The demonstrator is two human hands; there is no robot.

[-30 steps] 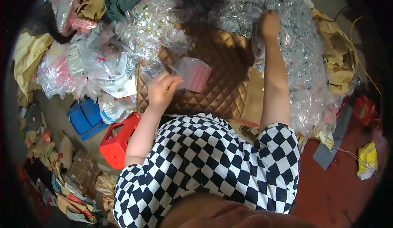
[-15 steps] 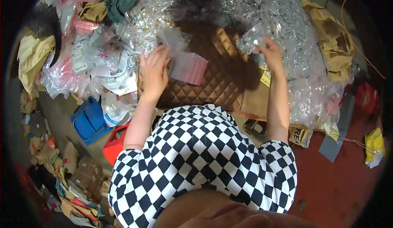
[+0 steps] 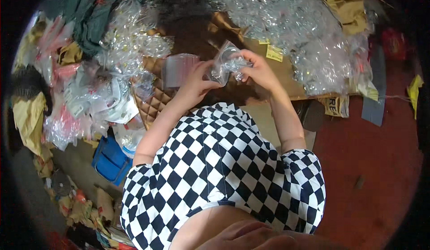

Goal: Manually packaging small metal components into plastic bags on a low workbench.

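Both hands meet over the brown quilted mat. My left hand pinches a small clear plastic bag along its lower left side. Closed on a crinkled clear packet, my right hand is at the bag's right side. The packet overlaps the bag, and I cannot tell whether it is inside the bag or in front of it. What the packet contains is too small to make out. A stack of flat plastic bags with pink edges lies just left of my left hand.
Heaps of shiny clear packets cover the far and right side. More packets and pink-and-clear plastic packaging lie to the left. A yellow label is beyond my right hand. A blue plastic stool stands on the floor at lower left.
My right hand has come inward from the right heap with the clear packet. My left hand has moved off the pink-edged stack toward the middle, holding a clear bag. The view has shifted.
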